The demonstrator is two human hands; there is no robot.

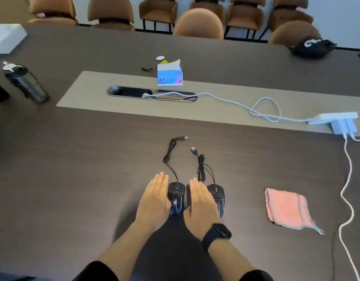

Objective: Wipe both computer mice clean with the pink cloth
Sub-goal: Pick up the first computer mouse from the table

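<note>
Flat, fingers together and gripping nothing: left hand [153, 201] beside left mouse [176, 196], right hand [201, 201] between both mice, right mouse [217, 194] and pink cloth [286, 208] toward table's [73, 169] right edge.

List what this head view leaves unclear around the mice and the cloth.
- Right mouse: its left side hidden by the right hand.
- Left mouse: left edge covered by the left hand.
- Dirt on either mouse: too blurred to tell.
- Pink cloth: folded, inner layers hidden.
</note>
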